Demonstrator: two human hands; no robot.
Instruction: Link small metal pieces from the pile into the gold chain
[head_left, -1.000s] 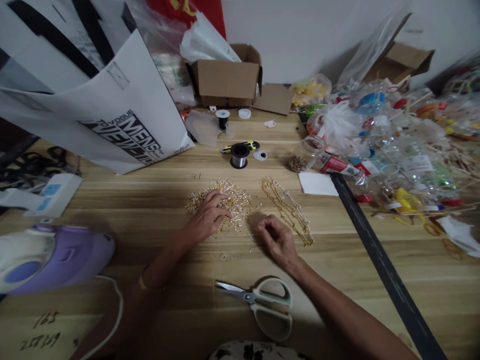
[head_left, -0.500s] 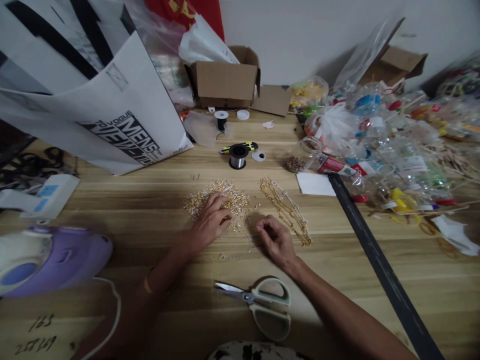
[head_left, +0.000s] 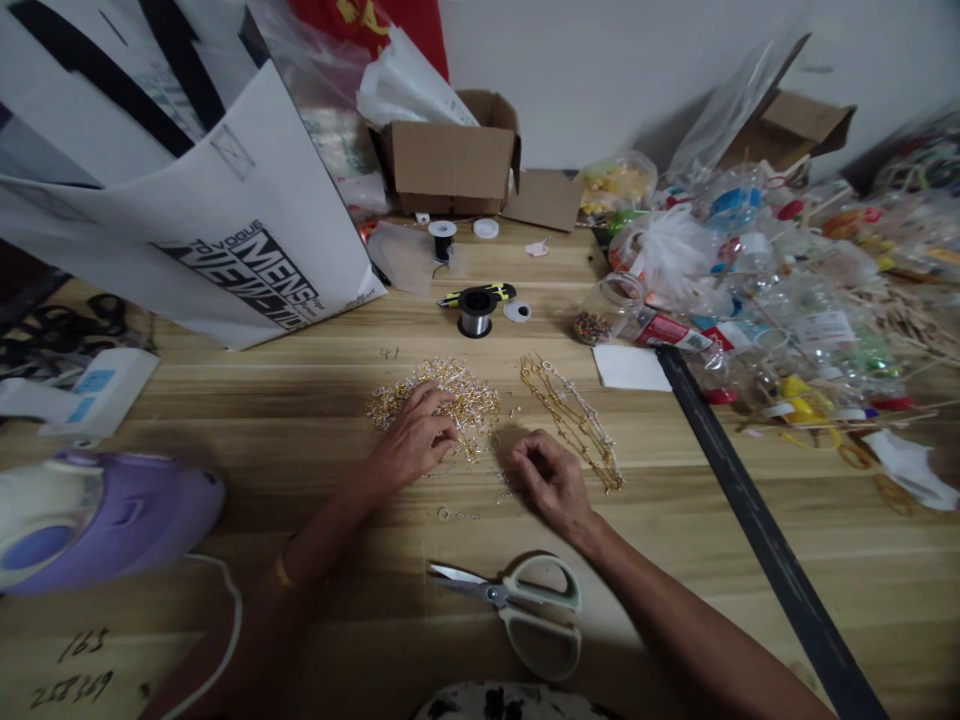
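Observation:
My left hand (head_left: 414,435) rests on the near left part of a pile of tiny gold and silver jewellery pieces (head_left: 469,395). Its fingers are apart and slightly bent, with the tips among the pieces. To the right, my right hand (head_left: 551,480) lies on the table with thumb and forefinger pinched together; whatever is between them is too small to make out. Beside it are gold and silver chains (head_left: 577,425), laid out lengthwise. Between the hands lies a short silver chain with a ring (head_left: 454,514). Scissors (head_left: 517,600) with pale handles lie nearer me, blades pointing left.
Behind the pile stand a wire spool (head_left: 476,315) and a yellow-black cutter (head_left: 495,292). A white bag (head_left: 247,220) and a purple appliance (head_left: 142,515) are at left. Plastic bottles (head_left: 780,290) crowd the right, near a long dark strip (head_left: 750,510). A cardboard box (head_left: 454,160) stands behind.
My left hand has shifted slightly left and towards me over the pile, and its forearm has swung left. My right hand stays in the same pinch and place.

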